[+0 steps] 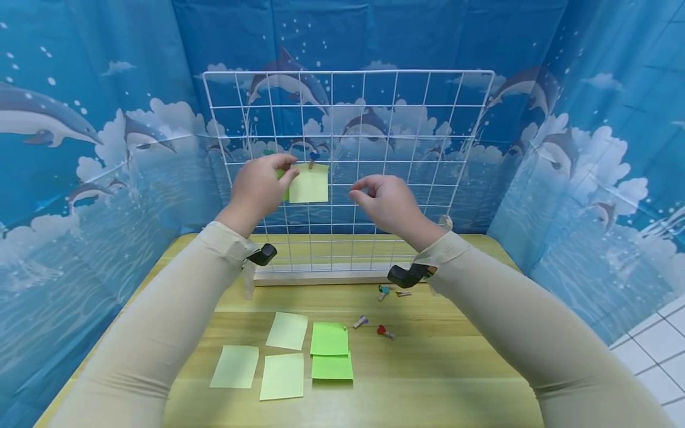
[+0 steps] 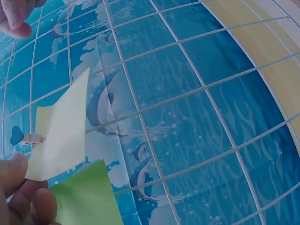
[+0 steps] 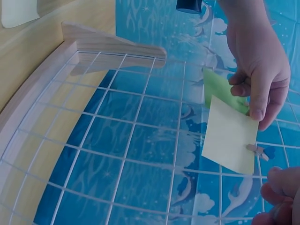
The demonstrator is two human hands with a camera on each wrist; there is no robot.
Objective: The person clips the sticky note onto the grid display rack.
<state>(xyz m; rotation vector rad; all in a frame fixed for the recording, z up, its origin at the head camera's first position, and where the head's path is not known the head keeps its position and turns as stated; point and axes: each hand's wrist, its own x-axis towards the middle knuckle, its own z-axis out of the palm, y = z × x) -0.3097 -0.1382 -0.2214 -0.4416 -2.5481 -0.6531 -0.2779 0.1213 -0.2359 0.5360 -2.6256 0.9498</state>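
My left hand [image 1: 261, 185] pinches the upper left corner of a pale yellow sticky note [image 1: 310, 185] against the white wire grid [image 1: 364, 205]. A small wooden clothespin [image 1: 313, 159] with a blue heart grips the note's top edge at a wire. Partly covered by that hand, a green sticky note [image 3: 222, 89] hangs beside the pale one. My right hand [image 1: 389, 202] hovers to the right of the notes, thumb and fingers loosely bent with nothing seen between them. In the left wrist view, the blue-heart clothespin [image 2: 29, 138] sits just above the left thumb.
On the wooden table [image 1: 439, 368] lie several pale yellow sticky notes [image 1: 282, 375] and two overlapping green notes [image 1: 329, 339]. Small clothespins, among them a red-heart one [image 1: 384, 331] and a purple one [image 1: 361, 321], lie scattered before the grid's wooden base [image 1: 321, 277]. Dolphin-print curtains [image 1: 69, 196] surround the table.
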